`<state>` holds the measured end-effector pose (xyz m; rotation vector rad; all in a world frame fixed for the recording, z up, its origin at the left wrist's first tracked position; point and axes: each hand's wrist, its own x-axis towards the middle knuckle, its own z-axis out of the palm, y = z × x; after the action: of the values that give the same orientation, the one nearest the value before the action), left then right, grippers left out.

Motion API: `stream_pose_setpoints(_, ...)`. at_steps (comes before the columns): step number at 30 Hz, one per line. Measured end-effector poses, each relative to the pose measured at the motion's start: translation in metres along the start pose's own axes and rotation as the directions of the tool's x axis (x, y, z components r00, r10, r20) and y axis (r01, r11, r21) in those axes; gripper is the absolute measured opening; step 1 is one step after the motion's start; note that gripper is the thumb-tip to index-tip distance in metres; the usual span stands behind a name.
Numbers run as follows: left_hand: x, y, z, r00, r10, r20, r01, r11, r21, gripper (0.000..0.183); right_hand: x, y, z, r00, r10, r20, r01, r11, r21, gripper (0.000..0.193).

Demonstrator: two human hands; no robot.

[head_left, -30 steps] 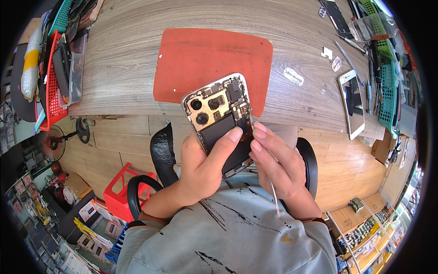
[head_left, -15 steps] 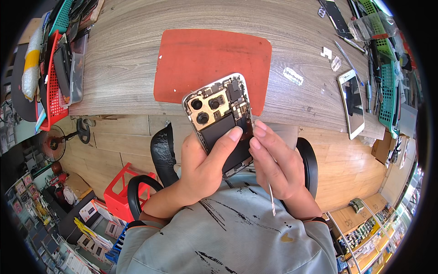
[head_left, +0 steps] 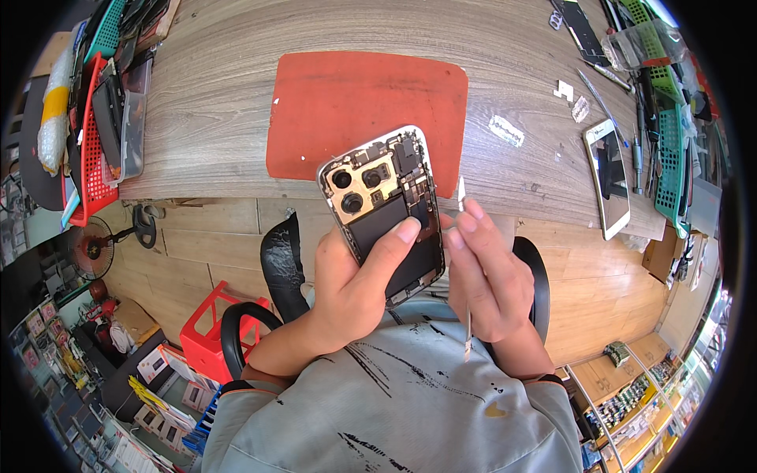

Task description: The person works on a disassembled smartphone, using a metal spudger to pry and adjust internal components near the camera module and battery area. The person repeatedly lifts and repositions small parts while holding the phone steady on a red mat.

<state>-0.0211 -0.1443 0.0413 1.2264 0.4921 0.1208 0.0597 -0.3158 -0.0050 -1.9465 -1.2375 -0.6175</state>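
An opened smartphone (head_left: pixel 418 158), its camera block, circuit parts and black battery bared, is tilted above my lap at the table's near edge. My left hand (head_left: pixel 347 292) wraps round its lower left side, thumb pressed on the battery. Just right of the phone, my right hand (head_left: pixel 497 284) pinches a slim tool with a small pale pointed blade (head_left: pixel 462 189). The blade points up past the fingertips, apart from the phone, and the thin shaft (head_left: pixel 467 339) comes out below the hand. Part of that tool is hidden by the fingers.
A red mat (head_left: pixel 363 110) lies on the wooden table (head_left: pixel 213 102). To the right are a razor blade (head_left: pixel 506 131), a white phone (head_left: pixel 607 177), a thin pen-like tool (head_left: pixel 603 106) and a green basket (head_left: pixel 669 158). A red basket (head_left: pixel 98 142) stands at left.
My right hand has moved slightly right, away from the phone's edge, and the tool's blade now shows above the fingers. The left hand and phone have barely shifted.
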Motion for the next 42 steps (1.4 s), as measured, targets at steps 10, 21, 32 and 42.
stream_pose_setpoints(10, 0.000, -0.005, -0.004, 0.999, 0.051, 0.005, -0.051, 0.998, 0.042, 0.023, 0.002, -0.005, -0.005, 0.996, -0.049, 0.076, 0.041, 0.995, 0.094, 0.030)
stream_pose_setpoints(21, 0.000, -0.005, -0.004, 0.997, 0.081, 0.011, -0.082, 0.995, 0.061, 0.024, 0.000, -0.003, 0.000, 0.999, -0.019, 0.047, 0.013, 0.992, 0.127, 0.031)
stream_pose_setpoints(32, 0.000, -0.006, -0.005, 0.998, 0.064, 0.010, -0.064, 0.996, 0.060, 0.024, 0.000, -0.004, 0.001, 0.998, 0.003, 0.059, -0.009, 0.994, 0.108, 0.030)
stream_pose_setpoints(42, 0.000, -0.002, -0.001, 0.999, 0.023, 0.023, -0.023, 1.000, 0.008, 0.026, 0.002, 0.002, -0.003, 0.999, 0.036, 0.006, -0.036, 0.999, -0.007, 0.030)
